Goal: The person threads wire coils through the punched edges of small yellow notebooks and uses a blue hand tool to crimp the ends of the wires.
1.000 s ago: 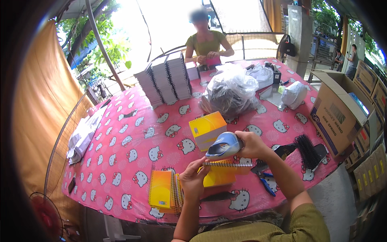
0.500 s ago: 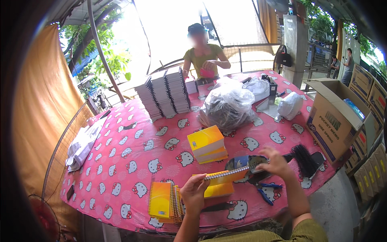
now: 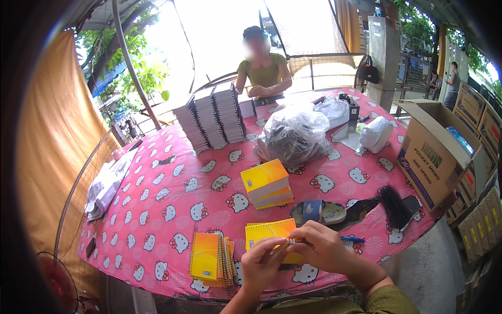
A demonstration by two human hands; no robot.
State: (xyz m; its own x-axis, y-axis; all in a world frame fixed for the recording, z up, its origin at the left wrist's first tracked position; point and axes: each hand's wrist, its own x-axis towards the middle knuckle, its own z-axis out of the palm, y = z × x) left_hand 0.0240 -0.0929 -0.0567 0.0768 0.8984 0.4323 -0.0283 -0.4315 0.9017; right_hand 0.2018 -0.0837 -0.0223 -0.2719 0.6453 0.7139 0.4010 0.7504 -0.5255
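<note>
Close together above the table's near side, my left hand (image 3: 263, 262) and my right hand (image 3: 325, 250) pinch the end of a spiral notebook's wire (image 3: 297, 242). Most of that notebook is hidden behind my fingers. Just beyond them lies a yellow-orange notebook stack (image 3: 264, 230), spiral edge up. To the left of my left hand is a leaning pile of yellow spiral notebooks (image 3: 205, 255). A taller block of yellow notebooks (image 3: 266, 180) stands farther off. Blue-handled pliers (image 3: 353, 239) lie by my right hand, partly covered by it.
A slipper (image 3: 327, 212) and a black bristle strip (image 3: 393, 206) lie to the right. Tall notebook stacks (image 3: 212, 118), plastic bags (image 3: 295, 136) and an open carton (image 3: 431, 152) stand farther back. Across the table (image 3: 157, 209), a person (image 3: 264, 73) sits at work.
My right hand has come down and left to meet my left hand at the notebook's wire. The notebook, stretched between my hands before, is now mostly hidden. The person opposite has lowered their hands.
</note>
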